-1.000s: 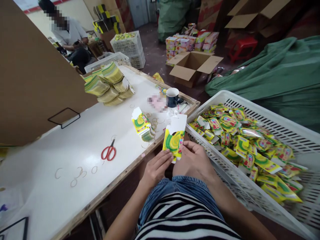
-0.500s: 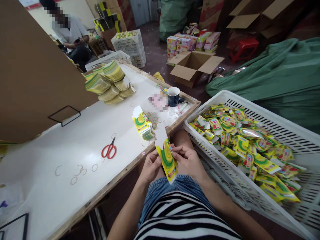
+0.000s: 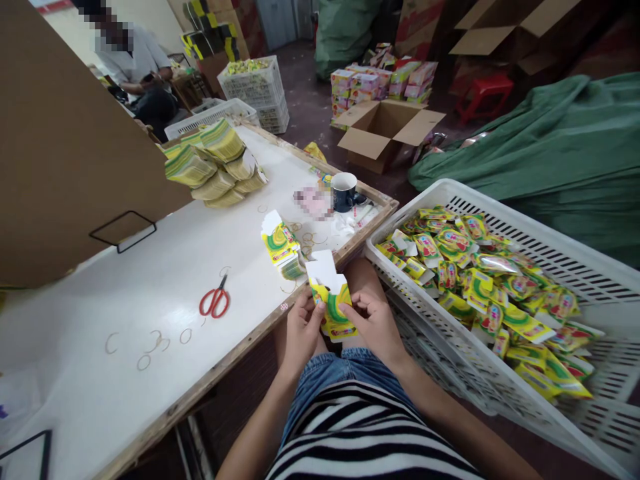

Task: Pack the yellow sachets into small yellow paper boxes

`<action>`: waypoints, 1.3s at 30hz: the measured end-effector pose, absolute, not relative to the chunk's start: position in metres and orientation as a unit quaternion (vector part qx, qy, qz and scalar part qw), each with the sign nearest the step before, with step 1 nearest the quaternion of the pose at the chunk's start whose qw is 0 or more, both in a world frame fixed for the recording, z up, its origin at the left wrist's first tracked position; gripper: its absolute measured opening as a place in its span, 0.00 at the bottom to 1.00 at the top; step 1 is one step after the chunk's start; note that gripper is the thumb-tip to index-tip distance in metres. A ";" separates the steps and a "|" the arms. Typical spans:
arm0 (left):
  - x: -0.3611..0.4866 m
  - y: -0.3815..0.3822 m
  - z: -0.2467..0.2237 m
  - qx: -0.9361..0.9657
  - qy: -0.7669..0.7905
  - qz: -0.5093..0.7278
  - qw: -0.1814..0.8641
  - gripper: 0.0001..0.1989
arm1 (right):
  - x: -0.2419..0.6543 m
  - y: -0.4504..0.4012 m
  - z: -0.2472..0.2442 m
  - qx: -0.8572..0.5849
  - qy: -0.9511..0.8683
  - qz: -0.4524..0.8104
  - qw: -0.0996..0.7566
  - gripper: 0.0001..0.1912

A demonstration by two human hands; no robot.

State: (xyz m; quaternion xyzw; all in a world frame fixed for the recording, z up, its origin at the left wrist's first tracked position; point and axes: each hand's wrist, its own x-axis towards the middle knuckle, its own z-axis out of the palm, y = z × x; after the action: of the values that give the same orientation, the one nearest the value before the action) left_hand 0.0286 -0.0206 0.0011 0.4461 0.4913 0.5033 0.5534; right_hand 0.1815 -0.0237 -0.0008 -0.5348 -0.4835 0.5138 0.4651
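Observation:
Over my lap I hold a small yellow-and-green printed carton [image 3: 339, 313] with white flaps raised at its top. My left hand [image 3: 303, 328] grips its left side, thumb on the front. My right hand [image 3: 373, 325] has its right side, with the thumb pressed on the printed face. On the table's near edge, just beyond my left hand, stands a stack of flat cartons [image 3: 281, 245] of the same print. Red-handled scissors [image 3: 215, 300] lie farther left on the white table [image 3: 150, 280].
To my right, a white plastic crate [image 3: 453, 190] holds several yellow cartons. Bundled flat cartons [image 3: 217, 160], loose rubber bands [image 3: 186, 335] and a dark mug [image 3: 344, 193] are on the table. An open cardboard box [image 3: 370, 150] stands on the floor. A person [image 3: 135, 73] sits behind.
The flat carton in my hands has turned and opened out, its printed front now facing me and its white flaps spread. Both hands have shifted their hold on its sides.

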 end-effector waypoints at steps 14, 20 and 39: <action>0.002 -0.026 0.020 0.488 0.399 0.393 0.670 0.19 | 0.209 -0.008 0.009 -0.405 -0.623 0.530 0.407 0.13; 0.009 -0.028 0.015 0.463 0.383 0.407 0.688 0.39 | 0.202 -0.005 0.001 -0.426 -0.583 0.514 0.463 0.15; 0.014 -0.023 0.006 0.539 0.465 0.394 0.582 0.23 | 0.196 -0.004 -0.002 -0.533 -0.667 0.391 0.344 0.17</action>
State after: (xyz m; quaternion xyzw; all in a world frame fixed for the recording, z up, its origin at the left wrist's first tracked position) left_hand 0.0139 -0.0233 0.0061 0.5389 0.4647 0.3941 0.5817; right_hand 0.1960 -0.0036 -0.0024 -0.5332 -0.6670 0.3907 0.3437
